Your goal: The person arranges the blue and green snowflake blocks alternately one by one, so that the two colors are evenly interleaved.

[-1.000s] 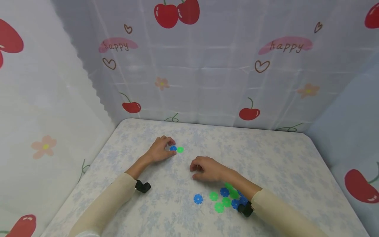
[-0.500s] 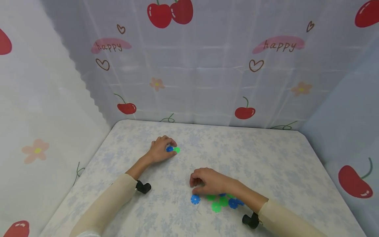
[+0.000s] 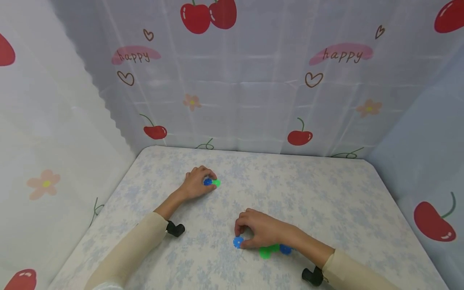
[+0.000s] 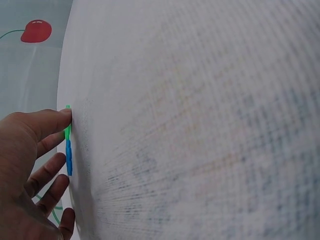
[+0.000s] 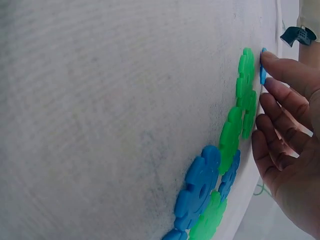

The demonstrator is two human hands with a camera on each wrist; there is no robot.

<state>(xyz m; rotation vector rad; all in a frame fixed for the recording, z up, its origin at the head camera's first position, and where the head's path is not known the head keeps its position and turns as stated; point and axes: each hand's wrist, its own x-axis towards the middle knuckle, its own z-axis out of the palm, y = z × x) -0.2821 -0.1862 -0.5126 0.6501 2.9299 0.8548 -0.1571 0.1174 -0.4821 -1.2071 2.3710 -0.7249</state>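
Note:
At the far left of the table, my left hand (image 3: 195, 183) pinches a green snowflake building disc (image 3: 217, 183) between thumb and index finger. A blue snowflake disc (image 4: 69, 159) adjoins it edge to edge, as the left wrist view shows, and the other fingers are spread below. Nearer the front, my right hand (image 3: 264, 228) has thumb and index finger on opposite edges of a single blue disc (image 3: 238, 242). In the right wrist view that blue disc (image 5: 263, 67) stands edge-on at the thumb tip. Its remaining fingers curl loosely over the table.
Several loose green discs (image 5: 230, 135) and blue discs (image 5: 198, 190) lie flat under and beside the right forearm, partly hidden by it in the head view. The patterned tablecloth (image 3: 308, 193) ends at cherry-print curtains (image 3: 235, 104) behind and at both sides.
My right hand has come down and toward the front, from above the table's middle to the lone blue disc, which it now grips. The left hand has closed onto the green disc.

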